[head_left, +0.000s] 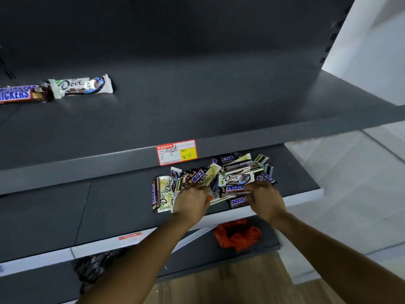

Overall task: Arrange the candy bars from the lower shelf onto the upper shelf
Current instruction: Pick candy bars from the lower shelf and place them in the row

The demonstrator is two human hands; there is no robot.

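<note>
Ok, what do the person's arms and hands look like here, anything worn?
Both arms are bare as far as the frame shows: no sleeves, gloves, watch or bracelet. The left hand and right hand are bare too. The fingers are partly buried in the candy bars, so rings cannot be ruled out.

Upper shelf (pixel 197 110): Snickers bar (pixel 17 95) and Dove bar (pixel 80 86) end to end, upper left of frame. Lower shelf (pixel 109 205) before me: heap of candy bars (pixel 234 178), centre. Bottom shelf (pixel 203 253): orange bag (pixel 236 235).
</note>
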